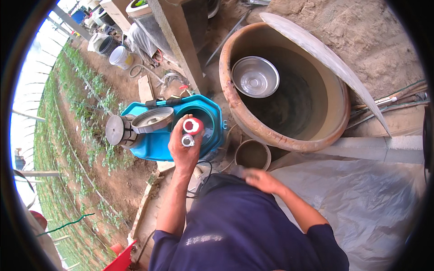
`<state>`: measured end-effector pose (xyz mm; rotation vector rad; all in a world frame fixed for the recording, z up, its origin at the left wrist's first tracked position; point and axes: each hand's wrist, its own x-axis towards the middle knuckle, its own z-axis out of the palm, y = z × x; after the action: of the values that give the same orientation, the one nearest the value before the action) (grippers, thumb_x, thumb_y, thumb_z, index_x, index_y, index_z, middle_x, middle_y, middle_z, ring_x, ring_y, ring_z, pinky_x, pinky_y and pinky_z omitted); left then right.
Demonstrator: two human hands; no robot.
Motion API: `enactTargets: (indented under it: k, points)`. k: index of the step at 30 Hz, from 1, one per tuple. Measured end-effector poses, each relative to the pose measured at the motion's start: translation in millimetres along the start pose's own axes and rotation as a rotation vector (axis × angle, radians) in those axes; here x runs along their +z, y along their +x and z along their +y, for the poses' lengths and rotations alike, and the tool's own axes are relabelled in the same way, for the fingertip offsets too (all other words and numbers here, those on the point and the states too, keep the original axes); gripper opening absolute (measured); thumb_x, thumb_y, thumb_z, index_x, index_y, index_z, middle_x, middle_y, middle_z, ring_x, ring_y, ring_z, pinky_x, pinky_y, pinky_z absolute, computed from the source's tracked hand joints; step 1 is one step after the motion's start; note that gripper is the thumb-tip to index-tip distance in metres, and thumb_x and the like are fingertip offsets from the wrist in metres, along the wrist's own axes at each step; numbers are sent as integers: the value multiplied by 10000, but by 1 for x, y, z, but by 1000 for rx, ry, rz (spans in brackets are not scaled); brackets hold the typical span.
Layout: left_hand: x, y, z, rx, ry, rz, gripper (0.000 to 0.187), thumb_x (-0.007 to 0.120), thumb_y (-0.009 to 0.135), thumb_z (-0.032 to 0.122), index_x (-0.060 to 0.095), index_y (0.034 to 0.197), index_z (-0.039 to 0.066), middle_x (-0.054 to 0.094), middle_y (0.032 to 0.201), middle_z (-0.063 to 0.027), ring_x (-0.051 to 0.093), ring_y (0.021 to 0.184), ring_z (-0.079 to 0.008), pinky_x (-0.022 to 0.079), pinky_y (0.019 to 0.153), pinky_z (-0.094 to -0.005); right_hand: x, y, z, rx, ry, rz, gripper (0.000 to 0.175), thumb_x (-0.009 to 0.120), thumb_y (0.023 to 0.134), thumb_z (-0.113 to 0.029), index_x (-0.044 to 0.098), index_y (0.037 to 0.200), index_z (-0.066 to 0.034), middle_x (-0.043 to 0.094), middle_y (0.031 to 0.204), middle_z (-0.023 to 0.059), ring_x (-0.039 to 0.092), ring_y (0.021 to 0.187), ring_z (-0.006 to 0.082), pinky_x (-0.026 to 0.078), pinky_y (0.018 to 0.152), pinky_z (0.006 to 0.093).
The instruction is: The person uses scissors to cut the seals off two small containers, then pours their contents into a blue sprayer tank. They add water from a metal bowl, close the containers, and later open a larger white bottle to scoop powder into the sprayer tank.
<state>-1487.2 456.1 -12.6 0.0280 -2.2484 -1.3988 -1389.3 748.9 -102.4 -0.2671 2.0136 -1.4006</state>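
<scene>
My left hand (184, 149) grips two small open-mouthed bottles, a red one (200, 126) with foil remnants around its mouth and a silvery-white one (188, 140) beside it. They are above the open filling hole of a blue plastic tank (152, 149). A large grey screw lid (152, 120) lies on the tank beside that hole, next to a round strainer basket (121, 130). My right hand (261, 179) is near my waist, blurred, close to a small dark object (238, 170); whether it holds this I cannot tell.
A big clay vat (288, 142) holds water and a floating metal bowl (255, 77); a curved board (325, 54) leans across its rim. Below the vat stands a small round pot (253, 154). Plastic sheeting (352, 196) lies right, a concrete post (179, 44) stands behind, and crop rows (74, 142) run left.
</scene>
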Motion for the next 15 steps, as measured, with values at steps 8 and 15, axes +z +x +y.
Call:
enactTargets:
  k: [8, 15]
  points:
    - [1, -1, -3, 114, 213, -20, 599, 886, 793, 71, 642, 1338, 28, 741, 1260, -136, 706, 1130, -298, 550, 988, -390, -36, -64, 23, 321, -300, -123, 366, 657, 1036, -365, 723, 1122, -15, 769, 1013, 137, 730, 907, 281, 571, 843, 422]
    - [2, -2, 0, 95, 258, -27, 584, 883, 818, 92, 637, 1344, 23, 739, 1271, -141, 706, 1140, -291, 545, 998, -394, -132, 42, 1, -58, 938, 488, 320, 705, 1023, -210, 617, 1261, -15, 729, 1132, 102, 723, 980, 198, 620, 845, 351]
